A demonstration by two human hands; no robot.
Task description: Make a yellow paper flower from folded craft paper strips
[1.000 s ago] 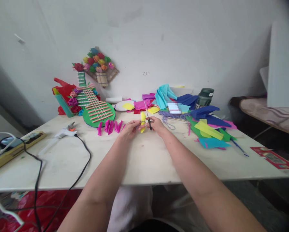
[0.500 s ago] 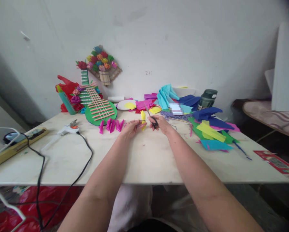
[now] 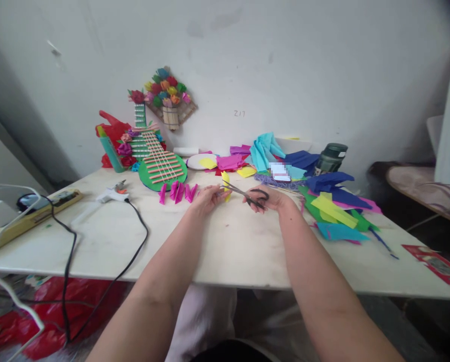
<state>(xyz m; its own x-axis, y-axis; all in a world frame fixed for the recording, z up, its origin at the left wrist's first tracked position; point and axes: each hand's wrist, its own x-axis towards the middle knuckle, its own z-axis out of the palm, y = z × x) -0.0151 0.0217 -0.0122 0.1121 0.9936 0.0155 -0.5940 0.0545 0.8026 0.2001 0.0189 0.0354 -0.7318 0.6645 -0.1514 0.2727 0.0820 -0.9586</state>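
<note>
My left grip pinches a narrow, yellow paper piece. My right grip holds black-handled metal scissors, blades at the paper

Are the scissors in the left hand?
No, the right hand holds the scissors, while the left hand holds the yellow paper.

Light is diffuse, moderate on the tabletop (upper-right corner goes black); edges stretch, fine detail is soft.
</note>
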